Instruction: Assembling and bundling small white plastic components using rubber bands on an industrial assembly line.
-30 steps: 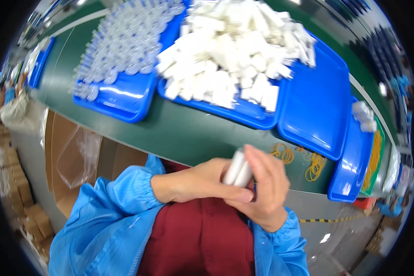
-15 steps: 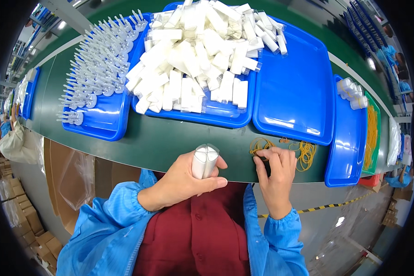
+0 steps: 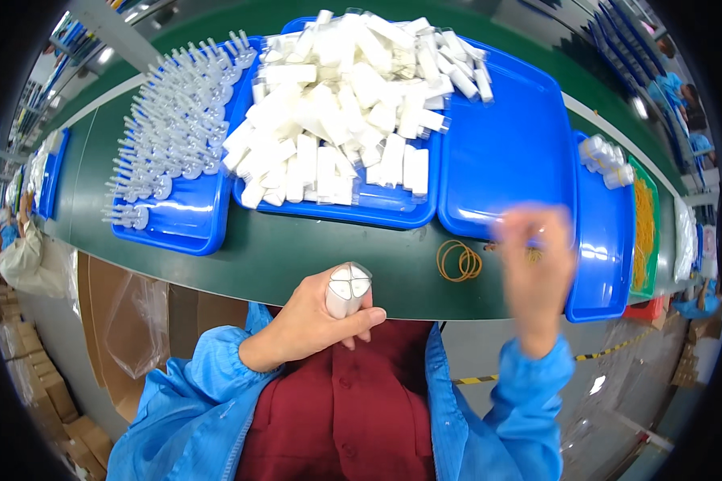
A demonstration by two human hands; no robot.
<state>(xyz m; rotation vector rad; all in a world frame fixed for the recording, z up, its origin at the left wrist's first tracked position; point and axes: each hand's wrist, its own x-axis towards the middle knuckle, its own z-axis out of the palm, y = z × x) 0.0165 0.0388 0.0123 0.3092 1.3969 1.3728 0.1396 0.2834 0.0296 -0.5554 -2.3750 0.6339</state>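
My left hand (image 3: 303, 322) is wrapped round a bundle of several white wedge-ended pieces in clear film (image 3: 346, 290). The bundle stands nearly upright at the near edge of the green table (image 3: 393, 272), its ends facing up. My right hand (image 3: 537, 268) is smeared by motion above the right part of the table, beside the blue trays. Its fingers and anything in them are too blurred to make out. Yellow rubber bands (image 3: 459, 263) lie on the table left of it, and a few more show faintly behind its fingers.
Heaped white film-wrapped pieces (image 3: 321, 104) fill a blue tray ahead. Left is a tray of clear stemmed plastic parts (image 3: 172, 120). To the right come a blue tray (image 3: 501, 152), a narrower one (image 3: 598, 256) with white bundles (image 3: 606, 160), and a green tray of rubber bands (image 3: 643, 232).
My right hand has left the nearer rubber bands and swung to the right. My left hand has lowered slightly, tipping the bundle's ends more into view.
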